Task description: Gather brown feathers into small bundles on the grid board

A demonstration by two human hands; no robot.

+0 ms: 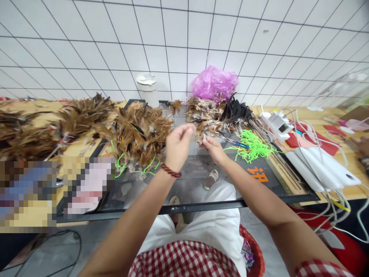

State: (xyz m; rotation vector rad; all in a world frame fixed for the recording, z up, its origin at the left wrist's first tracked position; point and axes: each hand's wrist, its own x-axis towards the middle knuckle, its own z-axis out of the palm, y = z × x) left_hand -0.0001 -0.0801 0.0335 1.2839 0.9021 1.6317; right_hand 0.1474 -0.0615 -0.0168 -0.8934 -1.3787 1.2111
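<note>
My left hand [178, 145], with a dark red bead bracelet at the wrist, is raised over the glass table [259, 188]; its fingers are pinched together at the top, on something too small to see. My right hand [212, 148] is closed beside it, fingertips at the edge of a pile of pale brown and white feathers [204, 115]. A big heap of brown feathers [138, 134] with green ties lies just left of my left hand.
Neon green cords [253, 145] and blue-handled scissors [238, 144] lie right of my hands. Black feathers [236, 109], a pink plastic bag [215, 82] and a white container [148, 88] stand at the back. White devices with cables [319, 163] occupy the right; more brown feathers [34, 130] the left.
</note>
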